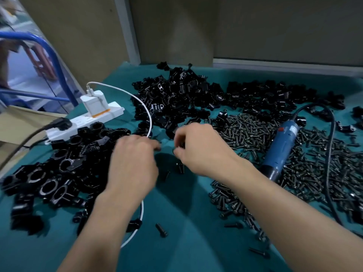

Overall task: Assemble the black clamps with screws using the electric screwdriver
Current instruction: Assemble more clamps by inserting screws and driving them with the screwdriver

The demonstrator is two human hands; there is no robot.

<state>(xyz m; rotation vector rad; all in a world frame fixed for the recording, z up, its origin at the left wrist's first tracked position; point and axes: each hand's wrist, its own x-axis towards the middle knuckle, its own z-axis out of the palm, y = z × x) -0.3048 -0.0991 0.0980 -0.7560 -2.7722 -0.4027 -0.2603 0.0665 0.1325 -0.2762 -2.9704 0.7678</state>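
Note:
My left hand [133,161] and my right hand [198,148] hover close together over the teal table cloth [176,232], both with fingers curled. The right hand's fingers pinch a small black part [177,149]; what the left fingertips hold is blurred. A couple of loose black screws [179,167] lie just below the hands. Assembled black clamps [51,185] are heaped at the left. Loose clamp halves [176,99] are piled at the back. A wide spread of black screws [255,130] covers the right. The blue electric screwdriver [280,150] lies on the screws, untouched.
A white power strip [86,122] with a charger and a white cable [145,114] sits at the back left; the cable runs under my left arm. The screwdriver's black cord [330,154] loops at the right. A single screw [161,230] lies near the front.

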